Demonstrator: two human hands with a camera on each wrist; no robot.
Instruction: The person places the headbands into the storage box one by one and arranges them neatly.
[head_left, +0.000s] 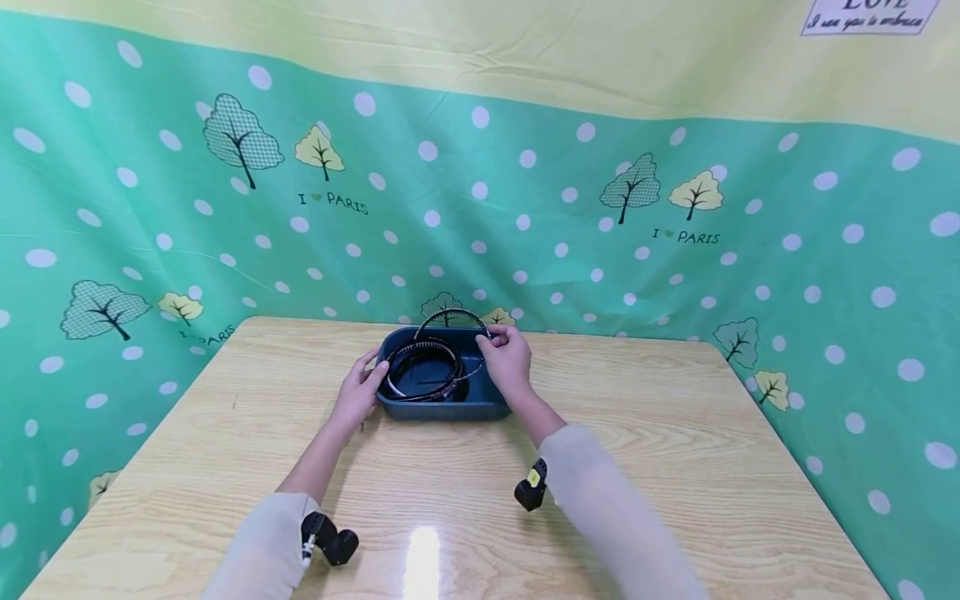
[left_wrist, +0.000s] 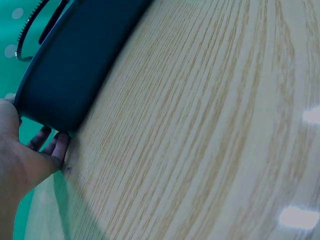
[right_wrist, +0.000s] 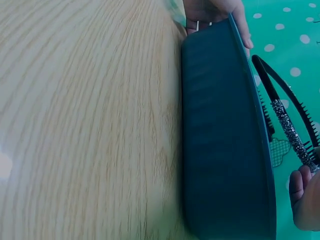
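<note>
A dark blue plastic bin point(head_left: 450, 412) stands at the far edge of the table with several headbands point(head_left: 455, 357) inside, dark ones and one with a white edge. My left hand point(head_left: 358, 390) grips the bin's left end, thumb over the rim and fingers against the outside, as the left wrist view also shows. Over the bin's right half, my right hand point(head_left: 508, 360) pinches a headband point(head_left: 452, 311) that stands up above the rim. In the right wrist view a glittery headband point(right_wrist: 287, 125) with a toothed inner side reaches into that hand's fingers.
The wooden table point(head_left: 660, 467) stretches out around the bin. Close behind it hangs a green dotted cloth point(head_left: 480, 225), which also runs along both sides. Black cameras point(head_left: 330, 540) are strapped to both wrists over the light sleeves.
</note>
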